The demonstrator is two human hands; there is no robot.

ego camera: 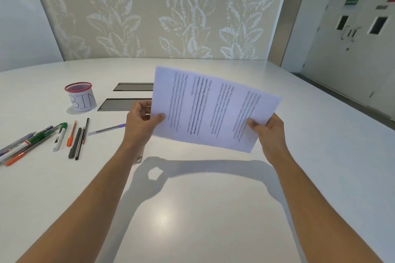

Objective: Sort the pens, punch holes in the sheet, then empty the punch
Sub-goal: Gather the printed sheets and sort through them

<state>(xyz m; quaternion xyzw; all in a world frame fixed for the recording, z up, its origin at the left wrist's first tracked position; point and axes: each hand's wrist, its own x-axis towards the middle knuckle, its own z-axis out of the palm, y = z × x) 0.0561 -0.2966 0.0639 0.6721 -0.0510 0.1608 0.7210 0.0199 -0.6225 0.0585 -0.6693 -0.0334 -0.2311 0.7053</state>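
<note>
I held the white printed paper sheet [215, 109] above the pale surface [192, 209], pinched by both hands, left [142, 121] and right [269, 134]; punching seemed underway, though I saw no punch yet.

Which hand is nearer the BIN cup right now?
Left. The left hand pinches the sheet at its left edge, just right of the BIN cup. The right hand grips the sheet's far right corner, well beyond.
</note>
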